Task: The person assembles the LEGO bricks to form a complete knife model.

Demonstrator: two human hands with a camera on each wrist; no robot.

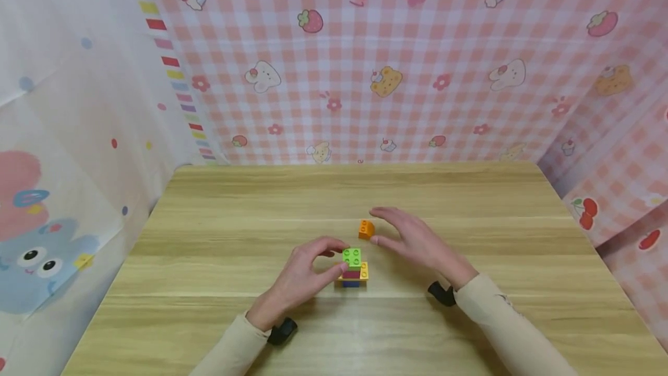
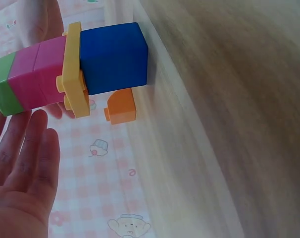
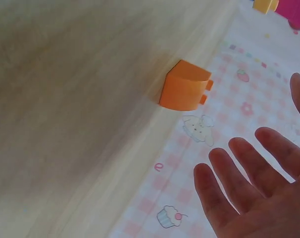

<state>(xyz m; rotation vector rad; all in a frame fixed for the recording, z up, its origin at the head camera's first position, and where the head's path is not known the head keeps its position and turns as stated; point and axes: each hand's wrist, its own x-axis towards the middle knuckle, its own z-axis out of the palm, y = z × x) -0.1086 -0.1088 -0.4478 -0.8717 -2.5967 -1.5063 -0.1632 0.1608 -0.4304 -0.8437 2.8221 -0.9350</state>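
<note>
A tower of toy building bricks stands on the table, with a blue brick (image 2: pixel 114 58) at the bottom, a wider yellow plate (image 2: pixel 74 74) over it, magenta bricks (image 2: pixel 38 74) above and a green brick (image 1: pixel 352 257) on top. My left hand (image 1: pixel 308 271) pinches the green brick at its left side, thumb in front and index finger behind; its other fingers extend loosely beside the tower. Beyond the tower lies a loose orange brick (image 1: pixel 366 229) with a curved side and two studs. Around its right side hovers my right hand (image 1: pixel 412 239), fingers spread and holding nothing.
The wooden table (image 1: pixel 235 202) reaches back to a pink checked cloth (image 1: pixel 344 45). A white printed cloth (image 1: pixel 78 103) hangs along the left. Black wrist straps (image 1: pixel 283 331) show at both cuffs.
</note>
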